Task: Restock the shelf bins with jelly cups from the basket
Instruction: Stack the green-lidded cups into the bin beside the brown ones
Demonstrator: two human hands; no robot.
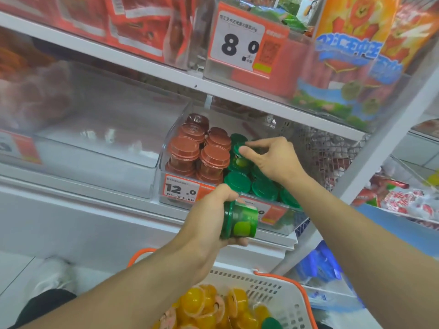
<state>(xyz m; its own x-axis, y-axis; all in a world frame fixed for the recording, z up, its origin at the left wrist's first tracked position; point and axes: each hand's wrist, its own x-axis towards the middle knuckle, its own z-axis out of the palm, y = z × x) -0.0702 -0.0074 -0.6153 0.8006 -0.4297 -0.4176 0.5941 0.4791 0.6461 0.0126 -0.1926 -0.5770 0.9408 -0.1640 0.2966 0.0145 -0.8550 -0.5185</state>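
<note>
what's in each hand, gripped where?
Left hand: green cup on its side, gripped around lid end. Right hand: pinches another green cup's lid in the bin.

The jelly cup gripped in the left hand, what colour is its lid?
Green, matching the cup's green label; the jelly cup in the left hand shows clearly in the head view.

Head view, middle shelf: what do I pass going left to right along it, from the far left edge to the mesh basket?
Empty-looking clear bin → brown-lidded jelly cups → green-lidded jelly cups, with the right hand pinching one → wire mesh basket.
</note>
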